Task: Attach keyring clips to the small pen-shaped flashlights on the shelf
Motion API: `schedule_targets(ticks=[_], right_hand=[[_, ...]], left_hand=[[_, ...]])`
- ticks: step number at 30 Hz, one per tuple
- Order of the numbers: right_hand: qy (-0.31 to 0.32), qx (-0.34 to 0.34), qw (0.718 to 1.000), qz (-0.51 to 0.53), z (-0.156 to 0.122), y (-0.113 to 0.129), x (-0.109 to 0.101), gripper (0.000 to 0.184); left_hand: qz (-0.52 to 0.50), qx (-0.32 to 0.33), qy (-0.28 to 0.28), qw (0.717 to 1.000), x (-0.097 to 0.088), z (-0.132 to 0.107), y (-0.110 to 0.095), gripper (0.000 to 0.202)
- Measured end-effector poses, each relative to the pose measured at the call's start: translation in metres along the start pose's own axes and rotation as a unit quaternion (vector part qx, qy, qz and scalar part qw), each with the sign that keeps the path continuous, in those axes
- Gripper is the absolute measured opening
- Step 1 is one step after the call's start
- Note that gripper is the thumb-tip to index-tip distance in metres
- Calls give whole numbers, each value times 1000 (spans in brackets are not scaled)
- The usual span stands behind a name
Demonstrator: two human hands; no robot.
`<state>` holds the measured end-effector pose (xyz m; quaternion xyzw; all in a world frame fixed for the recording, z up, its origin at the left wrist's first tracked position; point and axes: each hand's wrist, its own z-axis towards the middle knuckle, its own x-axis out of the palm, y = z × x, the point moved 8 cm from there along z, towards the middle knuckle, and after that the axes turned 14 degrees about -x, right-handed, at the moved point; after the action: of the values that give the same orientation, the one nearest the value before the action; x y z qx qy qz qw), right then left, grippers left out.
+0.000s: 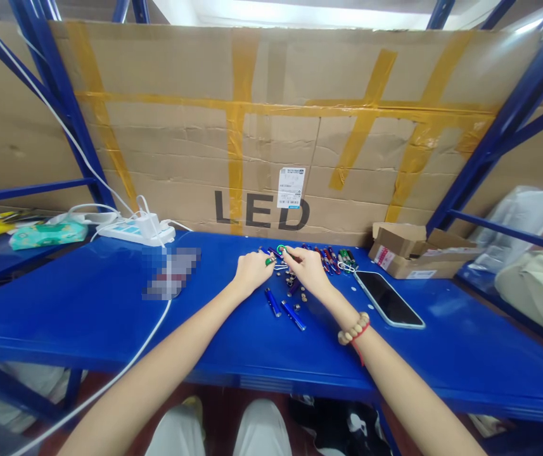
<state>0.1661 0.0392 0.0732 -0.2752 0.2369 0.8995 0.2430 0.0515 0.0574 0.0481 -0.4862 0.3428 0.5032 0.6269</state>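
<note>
My left hand [253, 272] is closed, its fingertips pinched round a small green metal piece [270, 261], most of it hidden. Just beside it, my right hand [310, 271] is also closed in a pinch; what it holds is mostly covered by the fingers. A bright green ring shape [281, 249] shows at those fingertips. Nearer to me lie a blue pen-like metal tube [272, 303] and a second blue tube [293, 315]. Small brass-coloured round parts [303, 296] are scattered under and between the hands. Behind my right hand are several red tubes [331, 261] and green tubes [347, 258].
A phone [389, 299] lies to the right, before an opened small carton [416, 253]. On the left are a white power strip [133, 229] with cables and a green tissue pack [49, 235]. A large taped cardboard sheet [180, 152] stands behind the blue table [109, 304].
</note>
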Motion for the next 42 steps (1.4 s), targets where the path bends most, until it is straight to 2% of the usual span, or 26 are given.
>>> schedule_targets(ticks=[5,12,17,23,28,33,37,42], right_hand=[[34,17,997,60,-2,11,15,30],[84,92,985,117,-5,3,23,33],[81,121,982,117,-8,2,24,34],[86,167,973,134,-12,-1,27,33],[69,225,950,208,-16,-4,31,29],[41,266,918,293,-19,-11,36,33],[30,287,907,307,-21,-18,37,34],[21,308,884,351,-21,-15,37,31]], left_hand=[[30,7,-6,1000,-1,0,-1,34],[58,5,21,998,6,1,-1,30],[56,3,32,998,5,1,-2,29],[72,3,30,997,5,0,-4,36],[83,10,27,996,6,0,-4,35],[73,11,10,997,3,1,-2,30],[50,-4,1,999,0,1,1,34],[30,-26,-10,999,-2,3,6,30]])
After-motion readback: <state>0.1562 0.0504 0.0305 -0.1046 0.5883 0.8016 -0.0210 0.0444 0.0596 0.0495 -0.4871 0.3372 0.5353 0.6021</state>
